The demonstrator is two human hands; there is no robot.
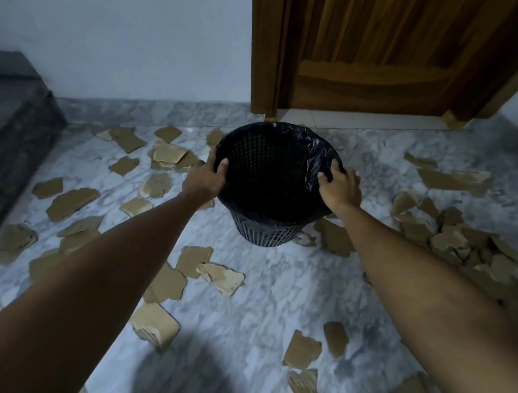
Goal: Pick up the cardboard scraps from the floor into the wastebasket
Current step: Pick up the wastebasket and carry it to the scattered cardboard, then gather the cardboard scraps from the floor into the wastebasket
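A black mesh wastebasket (pixel 263 230) lined with a black plastic bag stands on the marble floor in the middle of the view. My left hand (pixel 206 177) grips its left rim, thumb inside. My right hand (pixel 340 186) grips the right rim over the bag's edge. The basket's inside looks dark; I cannot tell what it holds. Several brown cardboard scraps (pixel 194 260) lie scattered all around, with a heap (pixel 446 234) to the right and another cluster (pixel 167 156) at the back left.
A wooden door (pixel 377 53) stands closed behind the basket. A dark block-like piece of furniture (pixel 14 120) sits at the far left against the pale wall. The grey-white marble floor (pixel 277 301) shows between the scraps.
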